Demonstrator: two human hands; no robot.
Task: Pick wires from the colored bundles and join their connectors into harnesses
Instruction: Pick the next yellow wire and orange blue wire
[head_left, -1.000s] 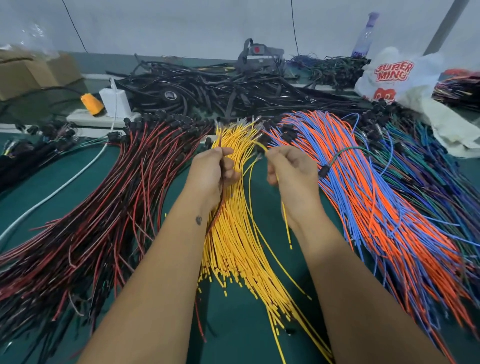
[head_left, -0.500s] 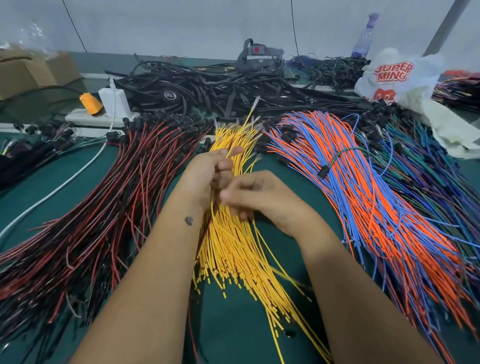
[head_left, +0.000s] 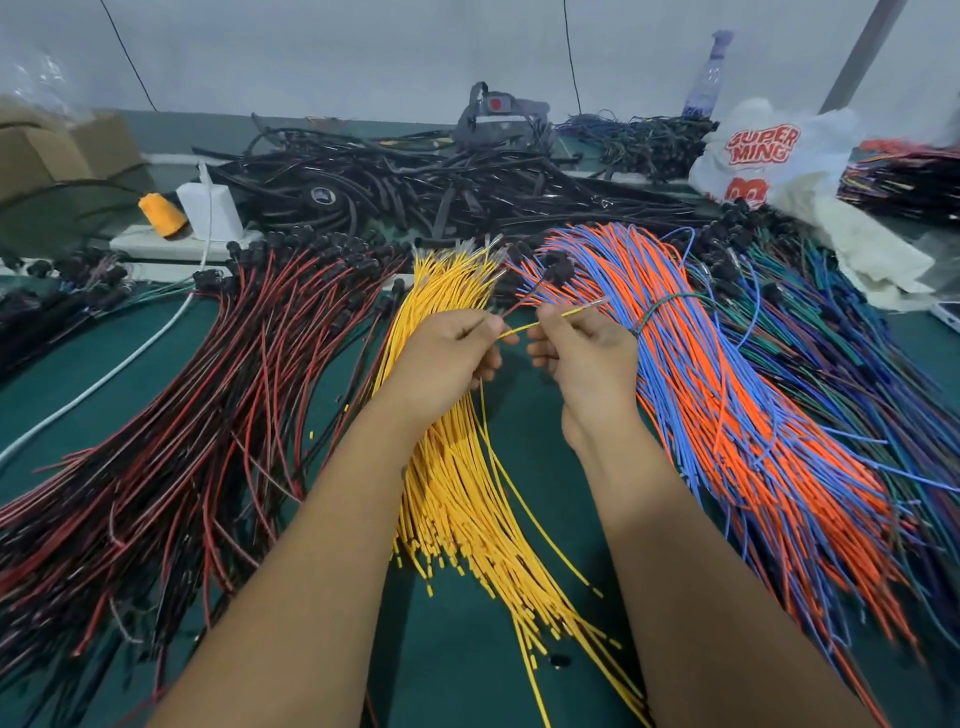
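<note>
Wire, a single yellow one (head_left: 550, 318), is pinched in the right hand (head_left: 587, 358), its metal tip pointing up and right over the orange-and-blue bundle (head_left: 727, 395). The left hand (head_left: 447, 353) is curled round a thin dark-red lead (head_left: 511, 306) whose black connector (head_left: 558, 271) sticks out just beyond the fingers, close to the yellow tip but not yet joined to it, as far as I can make out. Both hands hang above the yellow bundle (head_left: 457, 467), which fans toward the person.

My guess is that this is one joint in a very long job: the red-and-black bundle (head_left: 208, 415) on the left, the yellow in the middle and the orange-and-blue on the right all look thick and barely drawn down. Whether the dark tangle (head_left: 415, 182) at the back is finished harnesses, I cannot tell.

Room is tight. Bare green table (head_left: 457, 649) shows only in narrow strips between the fans and under the forearms, so any pull on a wire will likely drag its neighbours. A white cable (head_left: 104, 374) crosses the left side, and a printed bag (head_left: 763, 156) sits at the far right, well apart from the hands.
</note>
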